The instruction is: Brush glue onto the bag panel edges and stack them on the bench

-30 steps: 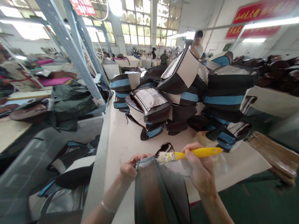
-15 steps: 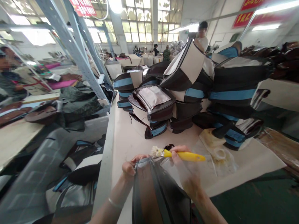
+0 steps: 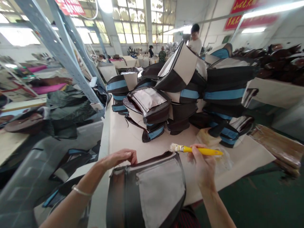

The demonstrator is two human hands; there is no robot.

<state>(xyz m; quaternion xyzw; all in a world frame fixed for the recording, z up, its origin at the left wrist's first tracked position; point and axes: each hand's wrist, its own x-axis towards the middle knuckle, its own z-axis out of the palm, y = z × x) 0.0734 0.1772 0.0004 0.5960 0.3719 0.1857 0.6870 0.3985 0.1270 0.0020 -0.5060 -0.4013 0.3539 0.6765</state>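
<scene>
- Pale worktable (image 3: pixel 125 136): under both hands, running away beyond the fingertips; bare in front of the left fingers.
- Heap of black, grey and blue-banded bags (image 3: pixel 185 95): on the table well beyond the fingertips, stacked high.
- Crumpled clear plastic (image 3: pixel 223 161): on the table just right of the right fingers, under the handle end of the brush.
- Grey slotted steel rack post (image 3: pixel 59 53): up and left of the left fingers; more bag parts in bins (image 3: pixel 71 158) below it, beside the table edge.
- Far beyond the heap: tall factory windows (image 3: pixel 133 22), red banners (image 3: pixel 249 12) on the right wall, a standing person (image 3: pixel 195 42).
- Left hand (image 3: pixel 118 158): fingers together, lightly bent, laid on the top left corner of the bag piece (image 3: pixel 154 190); thumb hidden, so cannot tell whether pinching.
- Right hand (image 3: pixel 201 167): fingers clamped on the yellow-handled brush (image 3: pixel 197 149), bristles pointing left, at the top right corner of the bag piece.
- Bag piece: between the two hands, propped at the near table edge, grey panel facing the camera.
- Against half a second ago: bag piece turned from edge-on to broadside; left fingers no longer pinching its top edge; bristles shifted away from the left fingers, towards the right.
</scene>
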